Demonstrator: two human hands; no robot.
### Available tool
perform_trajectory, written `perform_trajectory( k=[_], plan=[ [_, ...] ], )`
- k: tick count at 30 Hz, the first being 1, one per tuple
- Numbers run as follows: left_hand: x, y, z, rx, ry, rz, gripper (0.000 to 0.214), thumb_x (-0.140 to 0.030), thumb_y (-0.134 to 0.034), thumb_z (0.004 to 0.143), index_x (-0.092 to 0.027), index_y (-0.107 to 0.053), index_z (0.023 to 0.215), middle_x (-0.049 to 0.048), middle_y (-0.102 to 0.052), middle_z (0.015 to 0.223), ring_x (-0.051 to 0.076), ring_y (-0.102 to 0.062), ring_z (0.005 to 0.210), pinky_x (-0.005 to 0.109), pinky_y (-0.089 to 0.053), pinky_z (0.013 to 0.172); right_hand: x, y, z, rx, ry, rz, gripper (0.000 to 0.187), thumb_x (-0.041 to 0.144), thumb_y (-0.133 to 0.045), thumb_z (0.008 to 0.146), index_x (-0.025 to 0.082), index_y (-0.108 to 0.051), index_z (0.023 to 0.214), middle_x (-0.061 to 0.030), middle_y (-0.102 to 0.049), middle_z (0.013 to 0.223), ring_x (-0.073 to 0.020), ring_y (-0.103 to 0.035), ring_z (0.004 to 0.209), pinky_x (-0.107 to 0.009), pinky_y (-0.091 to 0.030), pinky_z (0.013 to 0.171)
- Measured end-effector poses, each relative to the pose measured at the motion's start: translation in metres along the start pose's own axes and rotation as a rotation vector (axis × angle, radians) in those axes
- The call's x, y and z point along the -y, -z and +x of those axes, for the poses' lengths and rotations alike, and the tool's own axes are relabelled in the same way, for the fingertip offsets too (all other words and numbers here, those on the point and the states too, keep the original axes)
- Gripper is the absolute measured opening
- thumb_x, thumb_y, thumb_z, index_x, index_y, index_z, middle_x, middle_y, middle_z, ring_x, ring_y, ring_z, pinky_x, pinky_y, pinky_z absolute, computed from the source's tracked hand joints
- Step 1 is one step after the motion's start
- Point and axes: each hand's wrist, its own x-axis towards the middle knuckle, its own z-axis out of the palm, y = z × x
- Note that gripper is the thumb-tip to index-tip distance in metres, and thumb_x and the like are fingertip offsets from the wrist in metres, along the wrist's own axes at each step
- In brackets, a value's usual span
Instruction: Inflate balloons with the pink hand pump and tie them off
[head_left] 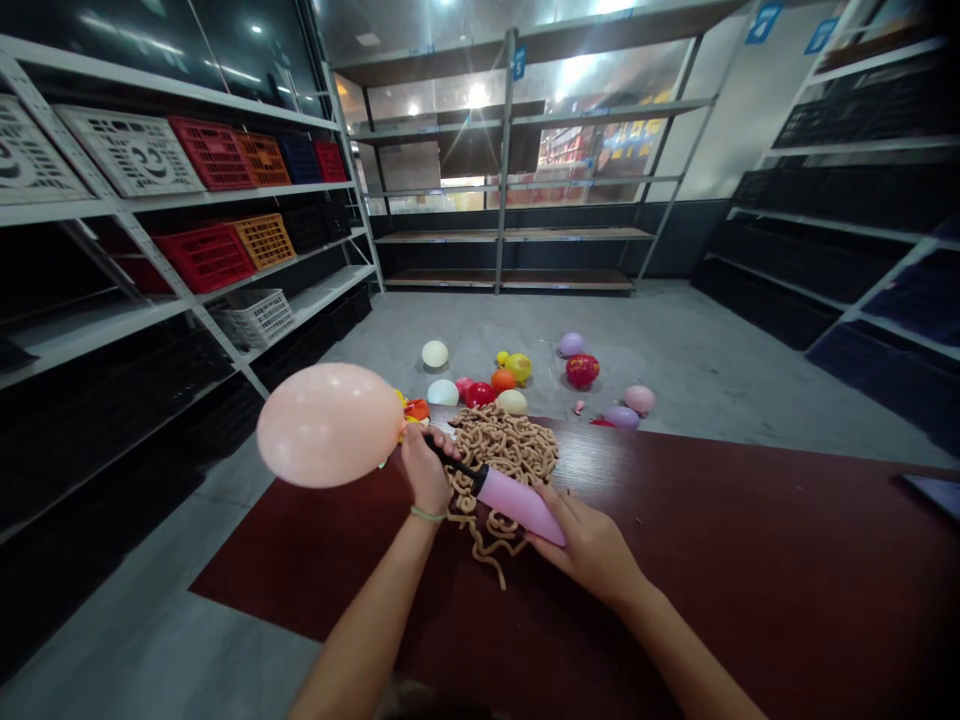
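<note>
My left hand (425,468) is closed round the neck of a pale pink inflated balloon (328,424), pinching it onto the black nozzle of a pink hand pump (517,502). My right hand (589,545) grips the pump's pink barrel from the near end. The balloon swells out to the left of my left hand, over the edge of a dark red table (712,560). A pile of tan uninflated long balloons (510,445) lies on the table just behind the pump.
Several inflated balloons (581,370) in red, yellow, white and purple lie on the grey floor beyond the table. Metal shelving with plastic crates (210,255) lines the left; dark shelves stand at the right and back. A flat dark device (934,490) lies at the table's right edge.
</note>
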Motion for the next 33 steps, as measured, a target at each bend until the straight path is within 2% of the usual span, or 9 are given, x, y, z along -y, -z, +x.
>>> perform_trajectory(
  k=[3,6,10,15,20,24,29,33],
  plan=[
    [0.013,-0.009,-0.016,0.034,0.046,-0.011,0.031,-0.046,-0.057,0.090,-0.022,-0.043,0.078,-0.0065,-0.045,0.057,0.009,-0.044,0.042,0.021,-0.040,0.041,0.002,-0.001,0.000,0.000,-0.034,0.029,0.054,0.036,-0.058,0.094,0.017,-0.044,0.143,-0.0145,-0.070,0.121,-0.0269,-0.070,0.103,-0.039,-0.059,0.086],
    [0.016,-0.011,-0.021,0.046,0.059,-0.025,0.031,-0.046,-0.058,0.090,-0.022,-0.043,0.078,-0.0066,-0.046,0.056,0.009,-0.045,0.042,0.022,-0.041,0.042,-0.003,0.000,-0.001,0.042,-0.035,0.033,0.055,0.038,-0.057,0.095,0.018,-0.042,0.144,-0.0138,-0.071,0.117,-0.0267,-0.071,0.099,-0.041,-0.059,0.085],
    [0.009,-0.008,-0.014,0.069,0.044,-0.031,0.029,-0.045,-0.057,0.091,-0.023,-0.043,0.079,-0.0067,-0.046,0.055,0.010,-0.046,0.042,0.022,-0.042,0.043,-0.015,0.003,-0.004,0.057,-0.002,0.058,0.061,0.040,-0.059,0.094,0.019,-0.038,0.148,-0.0139,-0.069,0.121,-0.0270,-0.069,0.103,-0.040,-0.058,0.087],
    [-0.007,-0.004,0.001,0.019,-0.005,-0.023,0.031,-0.047,-0.056,0.091,-0.022,-0.043,0.077,-0.0063,-0.045,0.056,0.010,-0.046,0.043,0.023,-0.042,0.043,-0.032,0.009,-0.007,0.049,0.001,0.054,0.059,0.040,-0.062,0.093,0.022,-0.043,0.146,-0.0122,-0.070,0.118,-0.0265,-0.070,0.101,-0.038,-0.058,0.084],
    [-0.016,0.002,0.011,-0.037,-0.008,-0.029,0.031,-0.047,-0.057,0.090,-0.022,-0.042,0.078,-0.0067,-0.043,0.055,0.009,-0.045,0.042,0.021,-0.040,0.042,-0.029,0.008,-0.007,0.066,0.022,0.022,0.057,0.041,-0.060,0.094,0.017,-0.044,0.143,-0.0147,-0.070,0.117,-0.0268,-0.070,0.099,-0.038,-0.058,0.082],
    [-0.005,0.004,0.004,-0.050,-0.011,-0.023,0.031,-0.045,-0.056,0.091,-0.021,-0.042,0.077,-0.0070,-0.044,0.056,0.008,-0.045,0.042,0.020,-0.039,0.041,-0.015,0.001,-0.005,0.073,0.017,-0.005,0.054,0.040,-0.059,0.094,0.014,-0.047,0.140,-0.0156,-0.071,0.115,-0.0277,-0.071,0.097,-0.040,-0.058,0.083],
    [0.020,-0.002,-0.018,0.035,0.031,-0.023,0.032,-0.048,-0.056,0.091,-0.021,-0.044,0.080,-0.0065,-0.047,0.059,0.008,-0.047,0.043,0.021,-0.042,0.043,-0.006,-0.004,-0.004,0.064,-0.046,0.023,0.052,0.039,-0.056,0.095,0.014,-0.046,0.139,-0.0162,-0.070,0.116,-0.0278,-0.070,0.100,-0.040,-0.058,0.084],
    [0.020,-0.005,-0.021,0.052,0.078,-0.045,0.029,-0.045,-0.058,0.090,-0.022,-0.044,0.080,-0.0062,-0.049,0.059,0.010,-0.049,0.045,0.023,-0.045,0.047,-0.005,0.001,0.001,0.092,-0.045,0.024,0.060,0.040,-0.056,0.095,0.018,-0.037,0.148,-0.0140,-0.070,0.116,-0.0278,-0.070,0.100,-0.041,-0.058,0.084]
  ],
)
